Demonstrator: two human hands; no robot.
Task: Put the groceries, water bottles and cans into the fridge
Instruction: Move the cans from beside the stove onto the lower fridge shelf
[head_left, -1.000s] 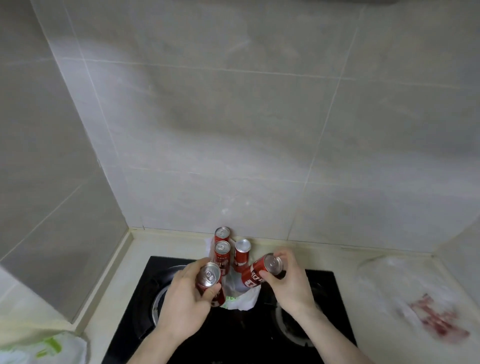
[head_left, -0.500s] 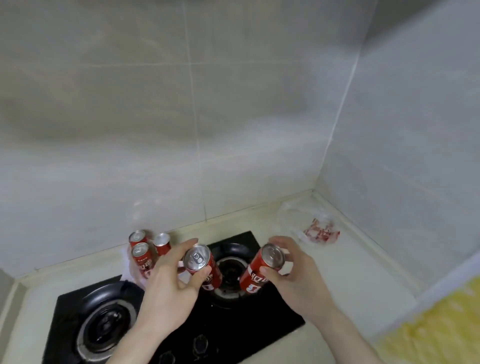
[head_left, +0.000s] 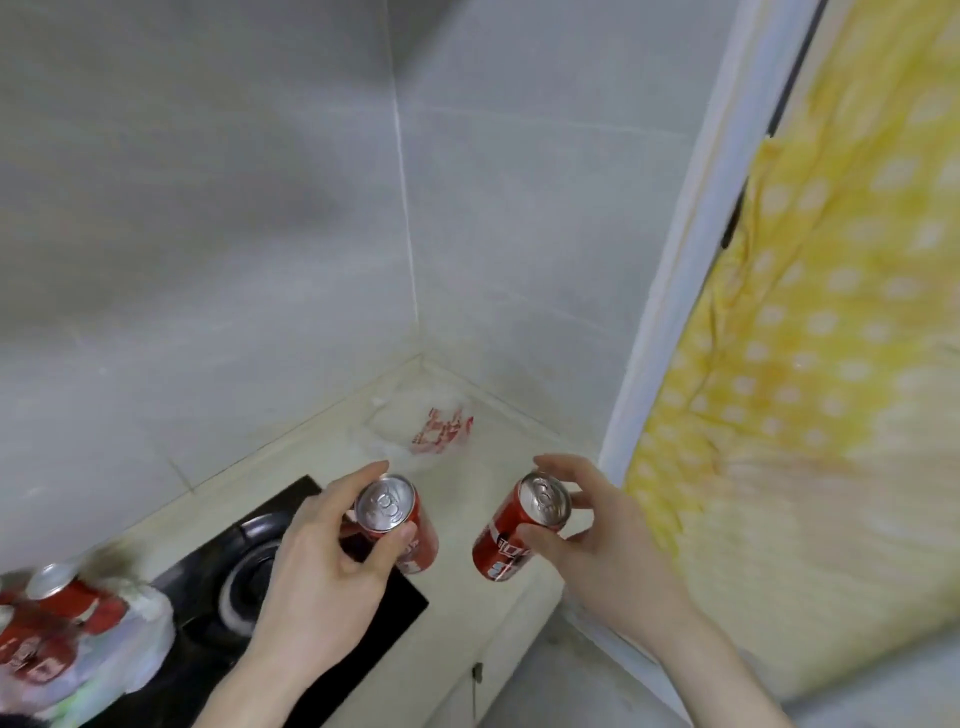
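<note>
The left hand (head_left: 322, 561) curls thumb and fingers round 1 red soda can (head_left: 397, 519); the right hand (head_left: 597, 540) pinches a second red can (head_left: 519, 525) near its silver top. Both cans are held above the counter edge (head_left: 483, 587), beside the black gas hob (head_left: 291, 603). About 3 more cans (head_left: 57, 613) wait in a plastic bag at lower left. No fridge is visible, so nothing appears stored yet. The white lettering on the cans is too blurred to read.
</note>
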